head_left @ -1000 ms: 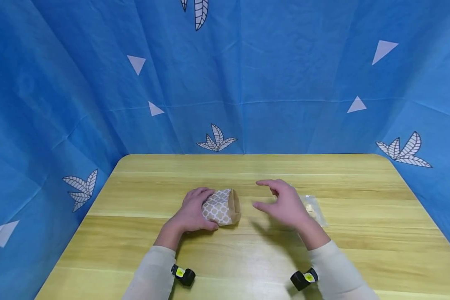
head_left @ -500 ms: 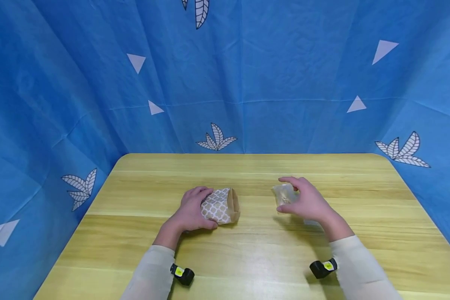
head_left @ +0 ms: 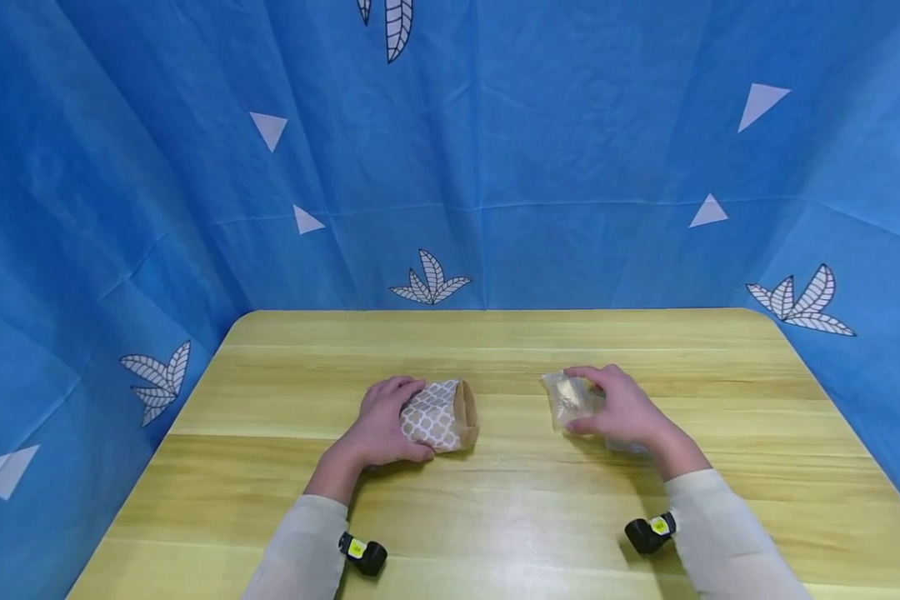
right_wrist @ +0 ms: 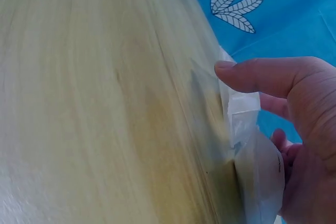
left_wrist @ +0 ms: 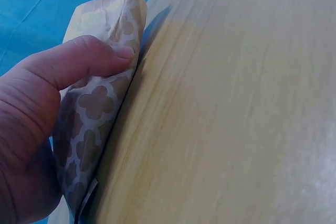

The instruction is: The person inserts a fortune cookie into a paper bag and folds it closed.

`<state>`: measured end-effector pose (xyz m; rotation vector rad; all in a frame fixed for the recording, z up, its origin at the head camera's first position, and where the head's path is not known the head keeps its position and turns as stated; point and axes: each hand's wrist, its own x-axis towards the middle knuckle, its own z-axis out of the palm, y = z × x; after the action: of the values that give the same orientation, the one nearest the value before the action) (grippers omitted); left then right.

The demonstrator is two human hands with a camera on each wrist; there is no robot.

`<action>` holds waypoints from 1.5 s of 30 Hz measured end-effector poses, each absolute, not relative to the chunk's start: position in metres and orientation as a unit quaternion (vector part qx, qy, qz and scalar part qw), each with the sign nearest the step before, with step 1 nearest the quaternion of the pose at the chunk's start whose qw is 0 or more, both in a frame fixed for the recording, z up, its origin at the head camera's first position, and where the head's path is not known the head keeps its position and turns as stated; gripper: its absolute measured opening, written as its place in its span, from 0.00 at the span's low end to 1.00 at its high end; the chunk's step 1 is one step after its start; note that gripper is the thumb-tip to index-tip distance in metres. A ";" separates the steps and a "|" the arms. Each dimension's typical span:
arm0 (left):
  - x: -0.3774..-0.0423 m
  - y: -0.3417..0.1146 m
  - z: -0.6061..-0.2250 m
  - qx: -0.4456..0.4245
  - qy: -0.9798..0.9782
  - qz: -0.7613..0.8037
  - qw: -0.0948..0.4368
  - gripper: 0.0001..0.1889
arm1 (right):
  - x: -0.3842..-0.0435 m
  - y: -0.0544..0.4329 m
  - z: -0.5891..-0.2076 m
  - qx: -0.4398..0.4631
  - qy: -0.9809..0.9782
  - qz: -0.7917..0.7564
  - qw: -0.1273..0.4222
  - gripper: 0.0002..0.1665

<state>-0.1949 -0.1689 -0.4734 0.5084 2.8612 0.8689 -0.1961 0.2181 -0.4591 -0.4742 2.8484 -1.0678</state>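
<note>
On the left of the table lies a brown paper bag [head_left: 433,414] with a white lattice pattern, its mouth facing right. My left hand [head_left: 382,425] grips the bag, thumb along its near side and fingers over the far side; the thumb shows against the paper [left_wrist: 97,100] in the left wrist view. My right hand [head_left: 618,408] holds a small clear plastic packet [head_left: 562,398] with pale contents, thumb at its near edge and fingers at its far edge. Another clear packet [head_left: 624,446] lies partly hidden under the right palm; in the right wrist view a whitish packet [right_wrist: 262,177] shows beside the hand.
The wooden table [head_left: 495,517] extends around both hands, with a gap of bare wood between bag and packet. Behind and to the left hangs a blue patterned curtain [head_left: 570,167]. Each sleeve carries a black wrist camera [head_left: 648,533].
My right hand has moved right from near the bag's mouth and come down around the clear packet, its fingers closing in. The left hand and bag have stayed in place.
</note>
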 end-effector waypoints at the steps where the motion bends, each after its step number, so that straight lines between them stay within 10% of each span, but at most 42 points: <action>1: -0.195 -0.169 -0.473 0.166 0.942 0.285 0.055 0.57 | -0.196 0.218 -0.461 -0.153 0.926 -0.345 0.029 0.49; 45: -0.191 -0.167 -0.474 0.156 0.942 0.293 0.055 0.56 | -0.203 0.230 -0.472 -0.129 0.940 -0.312 0.055 0.68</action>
<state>-0.1908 -0.1672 -0.4742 0.4730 2.8601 0.8897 -0.2031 0.2296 -0.4718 -0.3905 2.8537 -0.9481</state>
